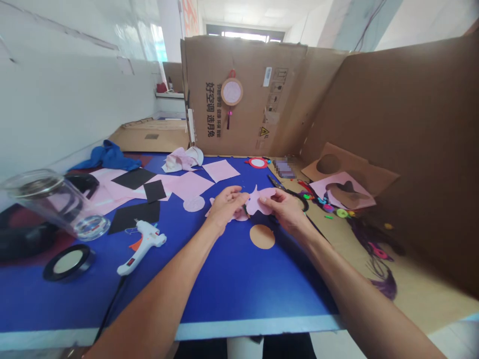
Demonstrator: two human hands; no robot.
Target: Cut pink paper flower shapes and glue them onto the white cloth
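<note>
A pink paper cut-out (258,203) with a curved, pointed edge is held up over the blue table. My right hand (285,208) pinches its right side between thumb and fingers. At its left edge, my left hand (227,205) is closed, thumb against fingertips, gripping that side. More pink paper (241,215) lies beneath and behind my left hand, partly hidden. Just below the hands rests a tan cardboard disc (262,237). A pale pink disc (193,203) is left of my left hand. Black-handled scissors (279,183) lie behind my right hand, partly covered by it.
A white glue gun (144,247), tape roll (69,262) and clear jar (56,204) stand left, near black squares (136,214) and pink sheets (190,187). Cardboard walls (247,94) rise behind and right. Beads (341,213), tassels (385,284) and cardboard with holes (352,164) lie right.
</note>
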